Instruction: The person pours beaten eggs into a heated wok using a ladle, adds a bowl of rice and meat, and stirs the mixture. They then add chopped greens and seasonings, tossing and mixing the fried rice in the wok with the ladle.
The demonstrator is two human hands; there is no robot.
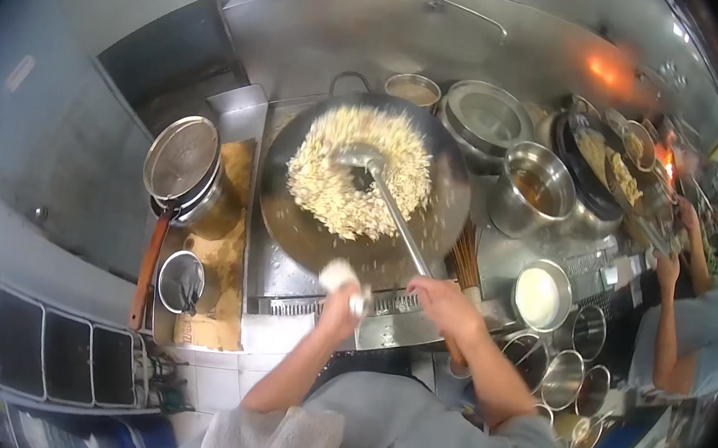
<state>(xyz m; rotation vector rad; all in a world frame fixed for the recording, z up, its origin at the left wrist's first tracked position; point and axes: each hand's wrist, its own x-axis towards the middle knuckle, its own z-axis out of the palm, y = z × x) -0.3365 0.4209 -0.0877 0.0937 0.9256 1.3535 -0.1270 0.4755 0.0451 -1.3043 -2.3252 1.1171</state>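
Stirring is going on, and the food is all in the wok

The small pale-yellow bits of food [313, 197] are in the big dark wok [449, 194], in a thick ring around the middle. A few loose bits lie on the near side. Many look blurry, so I think they are moving.

The right hand [448, 309] is closed around the long handle of a metal ladle [396, 215]. The ladle's round end is in among the food. The left hand [338, 312] is closed on a bunched white cloth [338, 274] right by the wok's near edge. I cannot tell if it grips a wok handle under the cloth.

How far along is it? The food is already in the wok and mostly in loose bits, so that part looks done. The mixing looks like it is in the middle, not over. Taking the food out looks not yet done. I cannot tell if it is cooked through.

On the metal tabletop to the right stand a pot of brown liquid [533, 189] and a pot of white stuff [537, 296].
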